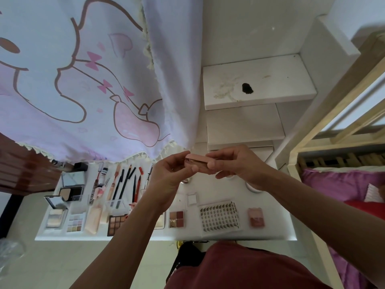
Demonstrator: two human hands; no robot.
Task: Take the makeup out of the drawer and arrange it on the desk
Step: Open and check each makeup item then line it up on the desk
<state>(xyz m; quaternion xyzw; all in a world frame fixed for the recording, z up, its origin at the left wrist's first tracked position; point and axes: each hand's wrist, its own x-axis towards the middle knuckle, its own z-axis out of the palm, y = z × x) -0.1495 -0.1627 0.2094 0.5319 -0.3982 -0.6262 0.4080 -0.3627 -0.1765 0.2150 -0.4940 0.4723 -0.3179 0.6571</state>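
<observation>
Both my hands hold a small pink compact case in the air above the white desk. My left hand pinches its left end and my right hand grips its right end. The case looks slightly opened, with a brown inside showing. Below it, makeup lies in rows on the desk: several pencils and brushes, powder compacts, eyeshadow palettes, a sheet of false lashes and a small pink blush. No drawer is in view.
A lilac cartoon curtain hangs behind the desk's left half. White steps rise at the back right. A wooden bed frame with purple bedding stands to the right. A dark brown cabinet is at the left.
</observation>
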